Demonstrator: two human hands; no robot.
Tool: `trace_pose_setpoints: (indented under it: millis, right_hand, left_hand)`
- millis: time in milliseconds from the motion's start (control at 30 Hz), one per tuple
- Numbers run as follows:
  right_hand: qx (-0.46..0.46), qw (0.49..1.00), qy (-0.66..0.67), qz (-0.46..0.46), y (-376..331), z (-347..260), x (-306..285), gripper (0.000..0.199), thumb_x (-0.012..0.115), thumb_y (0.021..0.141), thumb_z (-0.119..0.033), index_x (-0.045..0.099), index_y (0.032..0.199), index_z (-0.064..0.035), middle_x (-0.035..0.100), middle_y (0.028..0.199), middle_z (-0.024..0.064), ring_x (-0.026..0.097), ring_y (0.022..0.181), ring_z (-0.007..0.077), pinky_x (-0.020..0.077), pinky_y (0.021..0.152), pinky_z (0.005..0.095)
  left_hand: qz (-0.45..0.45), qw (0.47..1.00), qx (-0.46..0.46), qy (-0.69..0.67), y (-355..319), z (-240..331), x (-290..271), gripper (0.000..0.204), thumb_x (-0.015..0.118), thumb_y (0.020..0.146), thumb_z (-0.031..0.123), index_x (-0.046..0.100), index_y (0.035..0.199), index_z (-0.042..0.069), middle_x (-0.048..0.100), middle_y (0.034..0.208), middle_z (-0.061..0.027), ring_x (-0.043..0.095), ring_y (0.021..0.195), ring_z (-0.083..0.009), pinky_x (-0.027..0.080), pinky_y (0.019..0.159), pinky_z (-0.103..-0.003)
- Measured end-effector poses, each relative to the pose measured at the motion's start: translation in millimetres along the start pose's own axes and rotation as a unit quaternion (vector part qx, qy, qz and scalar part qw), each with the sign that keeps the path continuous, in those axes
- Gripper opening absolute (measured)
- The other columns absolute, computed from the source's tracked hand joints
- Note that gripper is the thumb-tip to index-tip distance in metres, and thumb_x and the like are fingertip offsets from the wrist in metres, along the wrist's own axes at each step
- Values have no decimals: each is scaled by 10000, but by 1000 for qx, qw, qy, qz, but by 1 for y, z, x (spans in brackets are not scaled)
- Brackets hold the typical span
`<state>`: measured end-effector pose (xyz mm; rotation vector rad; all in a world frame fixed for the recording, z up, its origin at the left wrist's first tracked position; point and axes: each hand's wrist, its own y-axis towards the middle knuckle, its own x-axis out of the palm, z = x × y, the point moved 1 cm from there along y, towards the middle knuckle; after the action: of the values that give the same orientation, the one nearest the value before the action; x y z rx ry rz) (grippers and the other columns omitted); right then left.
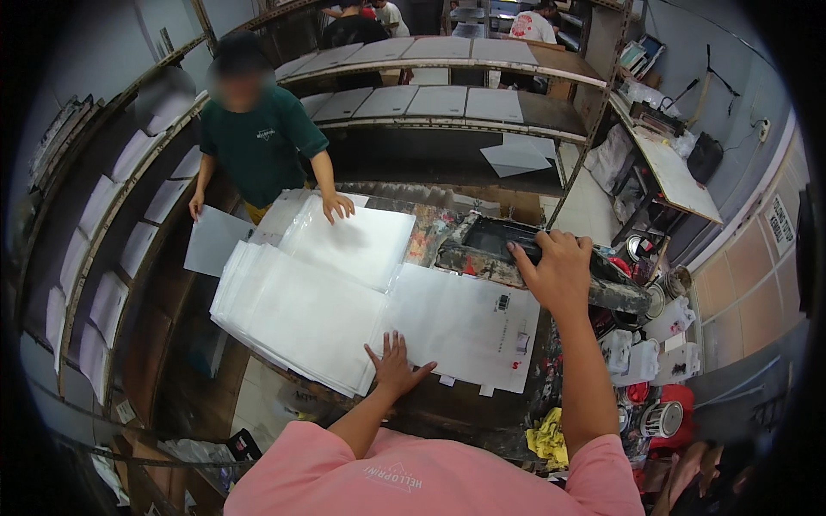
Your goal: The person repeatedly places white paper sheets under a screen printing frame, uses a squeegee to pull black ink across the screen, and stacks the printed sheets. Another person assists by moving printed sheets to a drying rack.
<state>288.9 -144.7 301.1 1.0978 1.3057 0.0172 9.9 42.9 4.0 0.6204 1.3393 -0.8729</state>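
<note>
My left hand (pixel 396 368) lies flat with fingers spread, across the border between a stack of white sheets (pixel 301 301) and a single white sheet (pixel 456 331). That single sheet bears small dark and red printed marks near its right side. My right hand (pixel 557 268) is closed over the edge of an ink-stained screen printing frame (pixel 482 273), which sits beyond the sheet with dark ink in it. A second pile of white sheets in clear plastic (pixel 361 245) lies behind the stack. Across the table, a co-worker in a green shirt (pixel 267 142) holds a sheet (pixel 213 241) and rests the other hand over the plastic-covered pile.
Racks with white sheets stand left (pixel 107 301) and at the back (pixel 422 101). Paint cans (pixel 661 420) and white plastic containers (pixel 641 361) crowd the right side. A yellow rag (pixel 548 439) lies by my right forearm. Other people work behind the back rack.
</note>
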Motion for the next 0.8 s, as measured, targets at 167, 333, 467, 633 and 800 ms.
trace_pose_setpoints:
  millis: [167,333,467,633,800]
  right_hand:
    - [-9,1000,-23,0,-6,-2,2,551,680,973,-562,758,911,-20,704,883,137,651,897,315,404,894,468]
    - [3,999,-33,-41,-4,3,-3,585,652,982,-589,781,954,-19,713,905,141,657,916,317,398,894,483]
    - [10,999,-34,-23,-7,8,16,665,591,994,-652,803,1009,-22,729,1000,156,680,987,336,397,991,539]
    - [-16,999,-47,5,10,10,14,631,594,991,-662,815,1025,-72,746,890,119,687,885,280,386,882,464]
    - [4,998,-54,-28,28,23,11,648,604,973,-670,826,1071,-68,763,910,113,700,893,272,390,897,457]
  left_hand:
    - [156,986,16,-60,25,36,-46,1056,564,967,773,445,1586,-75,488,1643,-221,316,1610,-393,-59,1252,-749]
    - [133,984,-84,-87,48,-23,-69,955,630,957,720,531,1556,-17,497,1654,-159,314,1615,-349,-40,1254,-755]
    - [176,975,-134,-1,61,-149,-48,934,686,963,649,430,1649,70,517,1647,-120,247,1642,-340,-50,1223,-796]
    - [199,971,7,-135,56,-84,-27,728,694,1004,511,480,1630,208,381,1686,-259,259,1608,-428,121,1204,-819]
    - [32,952,284,-111,15,89,51,567,625,1060,398,557,1578,179,366,1723,-184,242,1628,-425,55,1255,-764]
